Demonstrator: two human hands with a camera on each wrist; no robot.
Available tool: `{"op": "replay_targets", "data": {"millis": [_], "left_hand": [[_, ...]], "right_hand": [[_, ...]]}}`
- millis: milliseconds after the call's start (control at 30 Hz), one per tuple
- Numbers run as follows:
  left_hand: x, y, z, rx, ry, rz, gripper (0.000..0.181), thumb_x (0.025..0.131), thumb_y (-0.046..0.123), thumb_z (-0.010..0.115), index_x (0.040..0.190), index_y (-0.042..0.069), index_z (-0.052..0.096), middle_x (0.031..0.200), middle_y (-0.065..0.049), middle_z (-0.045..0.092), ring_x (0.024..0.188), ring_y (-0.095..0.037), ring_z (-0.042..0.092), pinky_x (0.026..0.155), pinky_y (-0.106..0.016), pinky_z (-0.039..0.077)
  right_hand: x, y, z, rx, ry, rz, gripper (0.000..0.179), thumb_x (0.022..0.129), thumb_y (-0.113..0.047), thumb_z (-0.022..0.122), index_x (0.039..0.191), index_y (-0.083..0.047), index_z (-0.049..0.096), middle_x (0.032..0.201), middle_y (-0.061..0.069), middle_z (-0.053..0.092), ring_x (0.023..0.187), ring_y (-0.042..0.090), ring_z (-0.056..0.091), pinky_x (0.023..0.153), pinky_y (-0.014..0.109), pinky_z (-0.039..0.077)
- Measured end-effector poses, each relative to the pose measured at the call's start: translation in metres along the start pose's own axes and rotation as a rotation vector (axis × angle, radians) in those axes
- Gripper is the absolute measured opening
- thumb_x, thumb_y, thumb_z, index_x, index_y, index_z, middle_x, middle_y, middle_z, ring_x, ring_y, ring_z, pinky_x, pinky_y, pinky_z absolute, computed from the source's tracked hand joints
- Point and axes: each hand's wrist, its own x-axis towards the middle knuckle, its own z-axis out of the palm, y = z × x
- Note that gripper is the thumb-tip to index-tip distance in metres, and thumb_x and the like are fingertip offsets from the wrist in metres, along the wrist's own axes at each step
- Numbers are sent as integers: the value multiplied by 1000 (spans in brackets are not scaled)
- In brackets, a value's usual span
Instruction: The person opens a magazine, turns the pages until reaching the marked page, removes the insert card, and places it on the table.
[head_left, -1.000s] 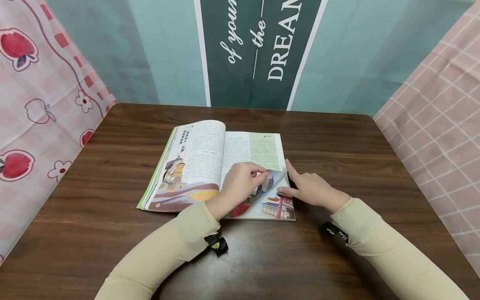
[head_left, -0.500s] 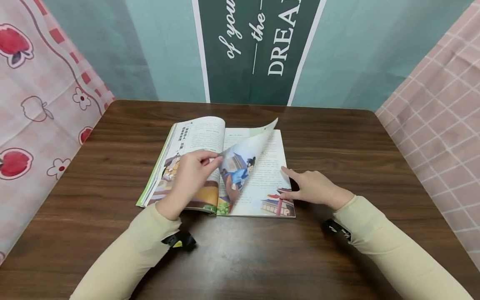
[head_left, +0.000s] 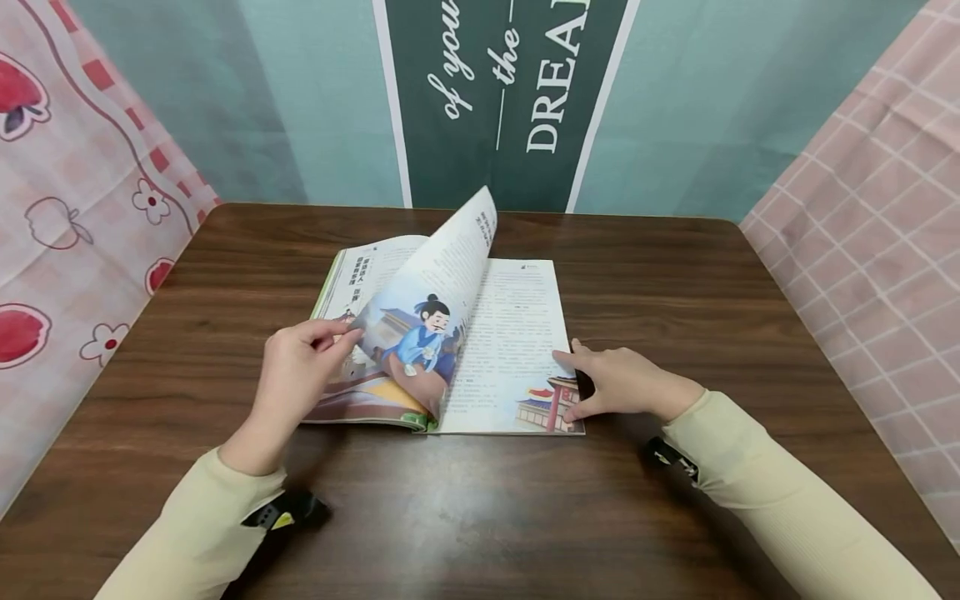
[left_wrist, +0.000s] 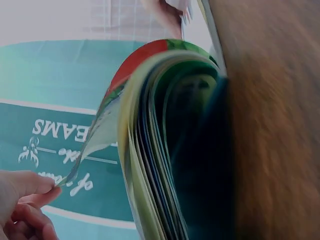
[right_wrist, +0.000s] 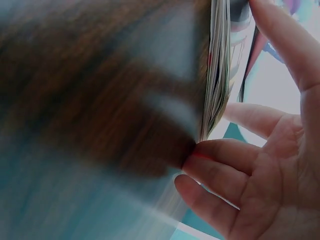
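An open magazine [head_left: 513, 333] with printed text and colour pictures lies on the table. Between thumb and index finger, my left hand [head_left: 292, 379] pinches the edge of a raised page [head_left: 423, 333], which shows a figure in blue. The page bends over the left-hand stack, its far corner standing up. In the left wrist view the same page [left_wrist: 102, 127] curves from the spine to the pinching fingertips [left_wrist: 42, 182]. My right hand [head_left: 630, 382] rests at the magazine's right edge, thumb and index finger on the page. The right wrist view shows other fingertips [right_wrist: 200, 155] against the page edges.
The dark wooden table [head_left: 652, 283] extends all round the magazine. Behind it hangs a teal cloth [head_left: 322, 100] with lettering. A pink apple-print cloth [head_left: 75, 233] is at the left and a pink checked one [head_left: 877, 208] at the right.
My left hand has carried the pinched page from the lower right across the spine to the left, lifting it into a curl. The right hand has stayed at the right edge, its fingers shifting slightly.
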Motion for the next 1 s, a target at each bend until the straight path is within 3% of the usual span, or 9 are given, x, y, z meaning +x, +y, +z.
{"op": "replay_targets", "data": {"millis": [133,433,733,933,1000], "left_hand": [[-8,-11,-10,57,-10,-31,11,78,9,74,77,-1,71,50,2,39,46,-9,34,43,-23,27],[-19,-23,-21,155,-41,-48,14,77,14,76,78,1,72,52,3,42,48,-10,37,45,-24,28],[-24,-31,-34,284,-320,-162,22,82,25,71,85,2,72,52,4,45,50,-14,40,44,-29,29],[-24,-37,-39,388,-421,-196,34,86,36,66,95,4,72,54,4,51,55,-17,44,45,-33,31],[-23,-38,-41,408,-432,-195,37,86,35,66,100,2,71,59,-1,58,57,-19,47,44,-34,33]], "right_hand": [[0,-1,0,24,-19,-4,94,71,-63,68,140,-4,41,136,34,35,105,38,57,83,46,45],[0,-1,3,-8,1,2,97,68,-65,69,140,-5,42,137,34,35,96,38,61,78,45,47],[-2,-2,5,-46,17,16,96,68,-65,68,140,-7,42,137,33,36,89,36,63,75,44,48],[-1,-2,4,-59,15,16,95,69,-67,65,139,-7,43,136,33,37,85,35,64,70,43,48],[-1,-2,4,-65,21,13,94,69,-68,64,138,-7,44,135,33,38,82,35,64,69,43,48]]}}
